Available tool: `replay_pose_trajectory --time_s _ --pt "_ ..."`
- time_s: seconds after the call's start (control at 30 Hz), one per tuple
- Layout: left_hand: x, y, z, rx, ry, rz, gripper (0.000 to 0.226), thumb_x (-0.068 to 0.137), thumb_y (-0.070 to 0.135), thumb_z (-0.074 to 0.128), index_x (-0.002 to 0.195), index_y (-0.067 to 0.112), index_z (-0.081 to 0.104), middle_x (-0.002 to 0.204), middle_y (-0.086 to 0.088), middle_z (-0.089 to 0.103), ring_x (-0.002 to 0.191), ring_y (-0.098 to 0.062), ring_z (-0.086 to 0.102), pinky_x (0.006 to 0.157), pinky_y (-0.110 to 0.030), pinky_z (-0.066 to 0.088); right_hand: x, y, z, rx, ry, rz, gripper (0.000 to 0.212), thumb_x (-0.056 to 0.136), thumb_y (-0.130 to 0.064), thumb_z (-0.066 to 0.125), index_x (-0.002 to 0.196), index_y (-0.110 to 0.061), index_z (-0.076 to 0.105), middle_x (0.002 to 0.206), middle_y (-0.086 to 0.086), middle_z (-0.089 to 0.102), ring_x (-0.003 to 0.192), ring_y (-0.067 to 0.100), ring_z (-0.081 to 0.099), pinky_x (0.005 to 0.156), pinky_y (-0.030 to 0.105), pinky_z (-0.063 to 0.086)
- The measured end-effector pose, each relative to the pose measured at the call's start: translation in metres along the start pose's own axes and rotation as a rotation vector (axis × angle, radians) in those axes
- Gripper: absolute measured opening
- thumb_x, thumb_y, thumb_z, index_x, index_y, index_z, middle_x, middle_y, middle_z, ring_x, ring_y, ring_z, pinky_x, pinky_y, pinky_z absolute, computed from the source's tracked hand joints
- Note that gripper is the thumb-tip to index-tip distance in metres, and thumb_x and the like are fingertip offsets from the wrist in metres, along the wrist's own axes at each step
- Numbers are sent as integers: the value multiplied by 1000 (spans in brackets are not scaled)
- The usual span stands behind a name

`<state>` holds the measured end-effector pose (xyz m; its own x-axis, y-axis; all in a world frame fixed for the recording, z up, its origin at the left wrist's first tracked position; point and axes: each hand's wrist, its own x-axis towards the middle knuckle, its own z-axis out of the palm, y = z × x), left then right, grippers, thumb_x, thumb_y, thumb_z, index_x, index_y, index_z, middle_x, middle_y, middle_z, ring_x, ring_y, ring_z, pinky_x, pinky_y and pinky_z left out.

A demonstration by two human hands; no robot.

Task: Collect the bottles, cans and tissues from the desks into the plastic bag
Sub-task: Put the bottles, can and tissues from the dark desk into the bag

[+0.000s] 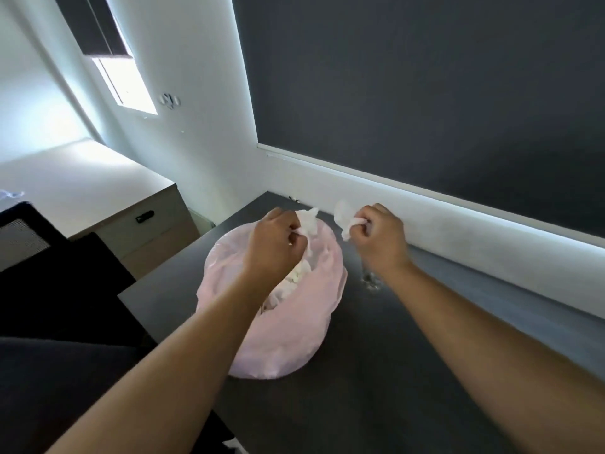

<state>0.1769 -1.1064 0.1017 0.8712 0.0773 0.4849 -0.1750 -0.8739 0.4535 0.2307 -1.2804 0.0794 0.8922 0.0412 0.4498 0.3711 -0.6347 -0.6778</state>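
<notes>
Both bare forearms reach in from the 6 o'clock edge and converge over the dark desk [393,355], wrists straight and knuckles up.

Between them lies the pink plastic bag [284,339], slumped on its side on the desk with its mouth toward 12 o'clock. It bulges, and white tissues [294,276] show through the opening, so I judge most of the collecting here is done.

The left hand [271,244] hovers over the bag's mouth, its fingers [292,235] curled and pinching a pale strip [307,221] that rises from the rim. Just beside the bag at 1 o'clock, the right hand [379,237] makes a fist, its fingers [360,224] gripping a second pale strip [342,217].

Both strips look like the bag's handles, though I cannot rule out tissues. Held apart and level like this, the hands seem set to draw the mouth shut and knot it.

Under the right wrist, at 3 o'clock from the bag, a few pale crumbs [371,281] lie on the desk.

Beyond the hands a white ledge [425,211] runs along the foot of a dark wall panel.

Far off at 9 o'clock stands a black chair [49,257]. Behind it is a pale desk [82,185] with something crumpled [9,194] at its edge, too small to identify. It may need collecting.
</notes>
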Motion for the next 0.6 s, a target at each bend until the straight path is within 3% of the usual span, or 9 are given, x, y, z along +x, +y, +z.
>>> replay_pose_trajectory --time_s 0.07,0.13,0.2,0.27,0.37,0.47,0.53,0.6 --pt "-1 -28 -12 100 -32 -75 14 77 17 48 79 17 62 80 6 59 67 -16 56 63 -18 47 4 -24 14 12 -95 -20 15 84 -6 52 86 -4 66 86 3 56 76 16 51 58 14 33" --pt "-8 -52 -18 207 -171 -143 18 80 21 52 91 22 66 94 5 64 82 -18 61 77 -31 55 2 -35 35 -56 -285 -49 20 86 -8 51 97 -8 69 96 1 60 86 17 56 63 13 37" --pt "-21 -66 -19 248 -416 -227 31 83 22 62 114 25 63 120 5 61 105 -18 58 97 -31 48 -5 -39 54 -184 -568 -88 32 86 -15 54 115 -19 67 125 2 59 113 20 55 89 24 43" --pt "-28 -70 -17 262 -503 -187 41 83 23 65 124 28 58 133 8 54 122 -17 50 106 -34 38 -12 -35 60 -288 -694 -105 42 86 -24 55 127 -31 59 145 -5 45 132 19 39 109 34 33" --pt "-29 -78 -28 357 -342 -111 38 84 35 64 122 34 57 150 4 36 140 -23 30 116 -43 22 -1 -37 52 -268 -512 -152 37 88 -23 54 123 -30 61 141 -7 46 129 17 39 106 32 33" --pt "-29 -89 -33 516 -345 -173 43 82 51 63 123 41 55 160 -2 7 147 -28 3 118 -47 5 24 -32 31 -301 -323 -141 33 88 -18 54 119 -26 64 138 -2 48 125 19 41 104 31 35" --pt "-31 -97 -31 555 -394 -245 48 80 54 64 125 44 53 160 -3 -7 147 -31 -6 118 -50 3 38 -21 15 -370 -226 -96 35 87 -18 54 120 -26 63 141 1 47 127 23 40 105 35 35" --pt "-32 -102 -28 539 -450 -337 51 80 50 66 128 46 50 160 -4 -12 147 -35 1 117 -53 13 48 -5 2 -475 -196 -27 39 87 -22 54 125 -28 59 146 2 41 130 26 37 106 38 36"
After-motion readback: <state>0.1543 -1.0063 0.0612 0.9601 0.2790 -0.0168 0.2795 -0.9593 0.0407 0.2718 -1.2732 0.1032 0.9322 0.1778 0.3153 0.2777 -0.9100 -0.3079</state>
